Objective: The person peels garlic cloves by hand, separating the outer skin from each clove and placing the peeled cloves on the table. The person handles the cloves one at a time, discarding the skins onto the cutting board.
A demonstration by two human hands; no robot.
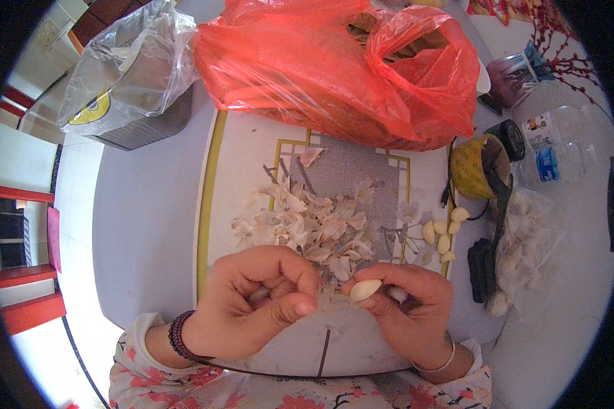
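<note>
Between the thumb and forefinger of my right hand (409, 307) is a peeled garlic clove (366, 290). A second pale clove (398, 294) shows partly inside the curled fingers of that hand. My left hand (261, 304) is curled, its thumb close to the forefinger. Something pale, apparently a garlic clove (259, 295), lies in its shaded palm, mostly hidden by the fingers. Just beyond both hands spreads a heap of dry garlic skins (312, 220). Several peeled garlic cloves (442, 236) lie on the table to the right.
A red plastic bag (297, 66) spans the far side. Left of it stands a bin with a clear liner (133, 76). On the right are a yellow tape roll (473, 168), a black cable (500, 214), plastic bottles (547, 163), and a clear bag of garlic bulbs (524, 250).
</note>
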